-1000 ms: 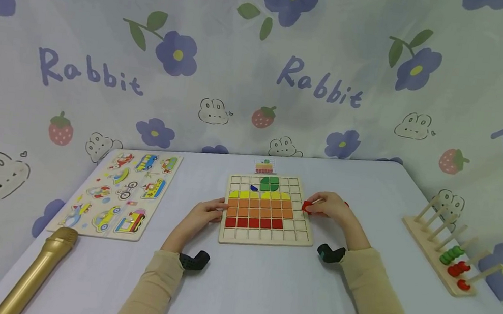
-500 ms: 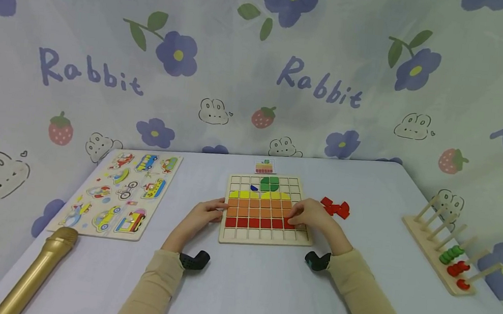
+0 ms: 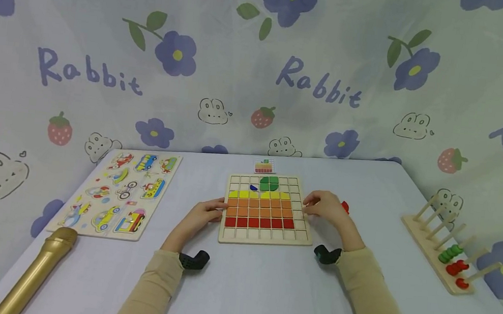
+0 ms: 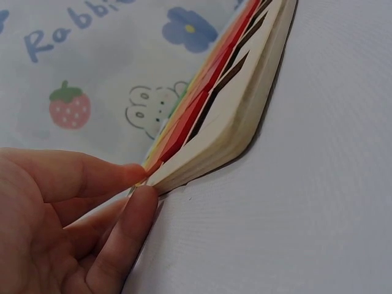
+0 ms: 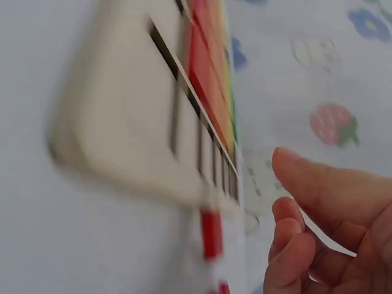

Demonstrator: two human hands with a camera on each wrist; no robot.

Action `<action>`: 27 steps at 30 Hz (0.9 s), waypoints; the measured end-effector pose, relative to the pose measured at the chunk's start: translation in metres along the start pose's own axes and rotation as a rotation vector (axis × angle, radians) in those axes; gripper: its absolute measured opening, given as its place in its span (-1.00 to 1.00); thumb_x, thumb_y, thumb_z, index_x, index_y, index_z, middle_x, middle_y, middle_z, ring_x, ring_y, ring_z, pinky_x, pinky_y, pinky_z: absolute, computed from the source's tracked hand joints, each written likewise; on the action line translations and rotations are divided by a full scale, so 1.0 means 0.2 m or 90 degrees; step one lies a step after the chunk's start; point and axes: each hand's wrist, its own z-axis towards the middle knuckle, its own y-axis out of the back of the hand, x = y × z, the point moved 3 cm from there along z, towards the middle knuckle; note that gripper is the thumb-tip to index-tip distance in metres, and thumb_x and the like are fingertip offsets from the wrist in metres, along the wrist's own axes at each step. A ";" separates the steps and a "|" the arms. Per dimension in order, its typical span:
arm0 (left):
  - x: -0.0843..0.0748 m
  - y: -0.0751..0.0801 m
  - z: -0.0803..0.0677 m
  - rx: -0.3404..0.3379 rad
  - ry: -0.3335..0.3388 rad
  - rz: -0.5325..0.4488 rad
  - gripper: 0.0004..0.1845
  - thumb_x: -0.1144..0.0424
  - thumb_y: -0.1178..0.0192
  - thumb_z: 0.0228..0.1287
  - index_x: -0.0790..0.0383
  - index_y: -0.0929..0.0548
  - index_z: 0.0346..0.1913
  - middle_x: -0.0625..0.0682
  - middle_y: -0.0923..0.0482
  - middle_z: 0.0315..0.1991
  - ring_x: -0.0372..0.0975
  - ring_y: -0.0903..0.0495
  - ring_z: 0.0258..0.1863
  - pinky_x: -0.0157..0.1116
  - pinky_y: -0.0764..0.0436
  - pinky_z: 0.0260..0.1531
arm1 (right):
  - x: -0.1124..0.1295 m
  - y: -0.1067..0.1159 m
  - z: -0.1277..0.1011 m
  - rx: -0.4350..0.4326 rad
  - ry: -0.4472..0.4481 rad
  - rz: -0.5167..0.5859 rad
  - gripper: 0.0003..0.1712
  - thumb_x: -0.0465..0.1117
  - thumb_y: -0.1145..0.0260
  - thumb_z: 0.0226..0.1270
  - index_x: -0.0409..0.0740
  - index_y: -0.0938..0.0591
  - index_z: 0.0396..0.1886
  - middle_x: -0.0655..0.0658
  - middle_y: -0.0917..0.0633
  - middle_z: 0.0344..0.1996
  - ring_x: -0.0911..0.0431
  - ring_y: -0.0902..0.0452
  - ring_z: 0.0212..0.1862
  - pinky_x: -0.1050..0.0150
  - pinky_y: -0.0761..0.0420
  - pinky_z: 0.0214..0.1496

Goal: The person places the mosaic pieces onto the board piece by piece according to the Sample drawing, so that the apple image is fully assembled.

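I see my left hand pinching the rounded left edge of the pale wooden grid board, which lies flat mid-table, its square cells filled with glossy red, orange and yellow tiles below a green dome. My right hand hovers by the board's right edge, fingers loosely curled, holding nothing, over flat red pieces on the smooth cloth
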 end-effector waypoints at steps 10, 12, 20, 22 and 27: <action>-0.01 0.01 -0.01 0.004 -0.005 0.002 -0.64 0.36 0.00 0.30 0.37 -0.52 0.13 0.11 -0.16 0.38 -0.06 -0.25 0.29 -0.25 -0.48 0.01 | -0.31 0.25 -0.05 -0.047 -0.151 -0.019 -0.67 -0.22 -0.32 0.14 -0.32 -0.57 -0.12 -0.24 -0.57 -0.21 -0.04 -0.41 -0.19 0.15 -0.44 -0.16; -0.01 0.01 -0.01 0.005 -0.006 0.001 -0.64 0.37 0.00 0.31 0.38 -0.52 0.13 0.11 -0.16 0.37 -0.06 -0.24 0.29 -0.25 -0.48 0.01 | -0.33 0.26 -0.06 -0.043 -0.161 -0.031 -0.64 -0.21 -0.34 0.11 -0.33 -0.56 -0.14 -0.26 -0.56 -0.21 -0.07 -0.39 -0.17 0.12 -0.41 -0.14; -0.05 0.00 -0.04 0.016 -0.011 -0.002 -0.64 0.39 0.01 0.30 0.42 -0.50 0.13 0.15 -0.13 0.38 -0.03 -0.22 0.30 -0.22 -0.47 0.02 | -0.32 0.26 -0.07 -0.048 -0.170 -0.058 -0.53 -0.20 -0.36 0.07 -0.36 -0.50 -0.05 -0.34 -0.51 -0.13 -0.12 -0.39 -0.14 0.09 -0.41 -0.14; -0.05 0.00 -0.03 0.016 -0.011 -0.003 -0.64 0.39 0.02 0.30 0.42 -0.50 0.13 0.15 -0.13 0.38 -0.02 -0.22 0.31 -0.21 -0.47 0.03 | -0.32 0.26 -0.06 -0.048 -0.170 -0.061 -0.47 -0.21 -0.35 0.08 -0.35 -0.46 0.03 -0.39 -0.49 -0.07 -0.15 -0.40 -0.11 0.05 -0.42 -0.12; -0.01 0.00 -0.02 0.010 -0.038 0.011 -0.64 0.34 0.00 0.29 0.37 -0.54 0.10 0.15 -0.17 0.37 -0.02 -0.25 0.28 -0.29 -0.50 -0.04 | -0.33 0.25 -0.05 -0.035 -0.184 -0.074 -0.25 -0.20 -0.33 0.08 -0.33 -0.30 0.26 -0.48 -0.40 0.08 -0.24 -0.35 0.03 -0.13 -0.37 0.04</action>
